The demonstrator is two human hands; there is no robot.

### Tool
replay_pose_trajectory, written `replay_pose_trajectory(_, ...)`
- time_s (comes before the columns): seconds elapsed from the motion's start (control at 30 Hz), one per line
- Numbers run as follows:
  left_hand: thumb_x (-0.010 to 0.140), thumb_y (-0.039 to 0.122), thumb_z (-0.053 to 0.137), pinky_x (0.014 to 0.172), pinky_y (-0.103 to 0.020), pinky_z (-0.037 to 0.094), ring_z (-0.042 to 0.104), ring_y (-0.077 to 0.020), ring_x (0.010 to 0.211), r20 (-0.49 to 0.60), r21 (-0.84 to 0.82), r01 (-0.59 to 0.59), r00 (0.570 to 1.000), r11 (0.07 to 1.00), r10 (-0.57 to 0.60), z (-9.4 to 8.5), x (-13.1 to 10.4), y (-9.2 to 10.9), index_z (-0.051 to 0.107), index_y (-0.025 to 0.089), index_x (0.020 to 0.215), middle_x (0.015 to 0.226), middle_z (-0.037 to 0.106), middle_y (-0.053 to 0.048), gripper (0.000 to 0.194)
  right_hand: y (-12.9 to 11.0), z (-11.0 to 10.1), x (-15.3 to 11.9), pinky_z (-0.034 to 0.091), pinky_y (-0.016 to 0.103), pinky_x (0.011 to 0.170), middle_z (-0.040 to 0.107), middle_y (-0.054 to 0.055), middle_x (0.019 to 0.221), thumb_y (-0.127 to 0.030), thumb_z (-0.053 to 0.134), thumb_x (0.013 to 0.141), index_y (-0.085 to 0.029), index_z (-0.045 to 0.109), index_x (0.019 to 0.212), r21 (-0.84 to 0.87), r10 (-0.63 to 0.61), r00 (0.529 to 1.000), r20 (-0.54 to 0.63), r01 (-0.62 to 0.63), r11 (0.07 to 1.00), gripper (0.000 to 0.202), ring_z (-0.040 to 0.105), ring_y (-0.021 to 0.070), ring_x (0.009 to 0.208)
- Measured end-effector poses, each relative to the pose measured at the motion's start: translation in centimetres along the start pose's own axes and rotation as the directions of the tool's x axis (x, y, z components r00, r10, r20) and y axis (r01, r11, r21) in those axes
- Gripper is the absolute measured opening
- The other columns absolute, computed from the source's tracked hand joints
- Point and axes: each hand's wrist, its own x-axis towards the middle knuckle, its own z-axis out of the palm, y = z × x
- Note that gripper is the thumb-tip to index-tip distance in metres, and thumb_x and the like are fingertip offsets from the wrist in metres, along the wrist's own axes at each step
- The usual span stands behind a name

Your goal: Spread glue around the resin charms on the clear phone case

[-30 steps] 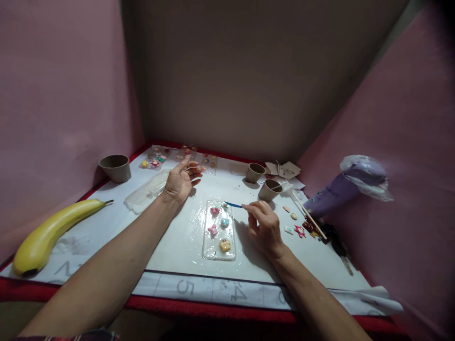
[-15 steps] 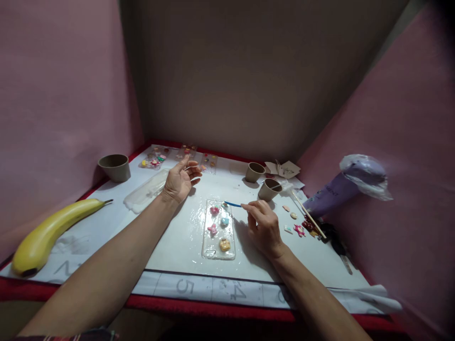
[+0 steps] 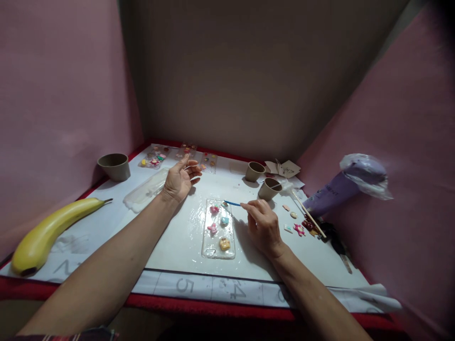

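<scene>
A clear phone case (image 3: 218,237) lies flat on the white board, with several small charms on it: a red one (image 3: 214,209), a teal one (image 3: 224,220), a pink one (image 3: 212,228) and a yellow-orange one (image 3: 224,244). My right hand (image 3: 263,227) pinches a thin blue stick (image 3: 232,203), whose tip is at a small charm near the case's upper right corner. My left hand (image 3: 180,180) hovers beyond the case to the left, palm turned up, fingers loosely apart and holding nothing.
Loose charms (image 3: 299,230) and a wooden stick (image 3: 309,215) lie at the right, near a purple bag (image 3: 332,192). Brown cups (image 3: 255,172) stand behind; another cup (image 3: 115,166) and a banana (image 3: 53,232) are left. Decorated cases (image 3: 154,157) lie at the back.
The blue stick's tip has shifted very slightly at the upper right charm. Both hands hold almost the same positions.
</scene>
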Motion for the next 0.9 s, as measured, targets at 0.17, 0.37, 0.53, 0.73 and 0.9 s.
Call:
replay_pose_trajectory(0.17, 0.074, 0.052, 0.065, 0.062, -0.031, 0.038, 0.055, -0.0172, 0.065, 0.006, -0.005, -0.007, 1.000, 1.000, 0.007, -0.11, 0.08, -0.09, 0.060, 0.018, 0.071, 0.069, 0.061, -0.003, 0.034, -0.09, -0.05, 0.10, 0.047, 0.031, 0.062, 0.062, 0.008, 0.081, -0.001, 0.045, 0.085, -0.015, 0.068, 0.098, -0.012, -0.014, 0.999, -0.032, 0.013, 1.000, 0.029, 0.054, 0.0185, 0.075)
replay_pose_trajectory(0.37, 0.074, 0.052, 0.065, 0.062, -0.031, 0.039, 0.055, -0.0173, 0.066, 0.000, -0.001, -0.001, 1.000, 1.000, 0.001, -0.03, -0.02, -0.07, 0.060, 0.018, 0.071, 0.070, 0.061, -0.003, 0.034, -0.06, -0.06, 0.06, 0.047, 0.030, 0.062, 0.061, 0.008, 0.081, -0.001, 0.046, 0.084, -0.015, 0.068, 0.098, -0.030, -0.020, 1.000, -0.017, 0.019, 0.999, 0.030, 0.054, 0.0183, 0.074)
replay_pose_trajectory(0.53, 0.071, 0.052, 0.067, 0.063, -0.031, 0.039, 0.055, -0.0166, 0.065, 0.007, 0.002, -0.008, 1.000, 1.000, 0.008, -0.02, -0.01, -0.08, 0.059, 0.018, 0.072, 0.070, 0.061, -0.002, 0.035, 0.02, 0.01, 0.01, 0.046, 0.030, 0.063, 0.060, 0.008, 0.082, 0.000, 0.044, 0.083, -0.016, 0.067, 0.099, -0.034, -0.036, 0.999, -0.024, 0.035, 0.999, 0.032, 0.053, 0.0185, 0.075)
replay_pose_trajectory(0.73, 0.072, 0.051, 0.067, 0.062, -0.031, 0.039, 0.055, -0.0171, 0.065, 0.001, -0.008, -0.002, 1.000, 1.000, 0.002, 0.01, -0.02, -0.04, 0.060, 0.019, 0.070, 0.069, 0.062, -0.003, 0.033, -0.09, -0.01, 0.08, 0.045, 0.030, 0.062, 0.060, 0.008, 0.082, 0.001, 0.044, 0.083, -0.016, 0.067, 0.099, -0.060, -0.060, 0.998, -0.025, 0.059, 0.996, 0.032, 0.052, 0.0189, 0.075)
replay_pose_trajectory(0.9, 0.074, 0.052, 0.065, 0.062, -0.031, 0.039, 0.055, -0.0184, 0.066, -0.001, 0.004, -0.008, 1.000, 1.000, 0.008, -0.05, 0.03, -0.09, 0.060, 0.019, 0.071, 0.070, 0.061, -0.003, 0.034, -0.22, -0.09, 0.18, 0.046, 0.031, 0.063, 0.060, 0.008, 0.081, -0.001, 0.044, 0.085, -0.016, 0.067, 0.100, -0.089, -0.072, 0.997, -0.023, 0.070, 0.994, 0.031, 0.052, 0.0186, 0.075)
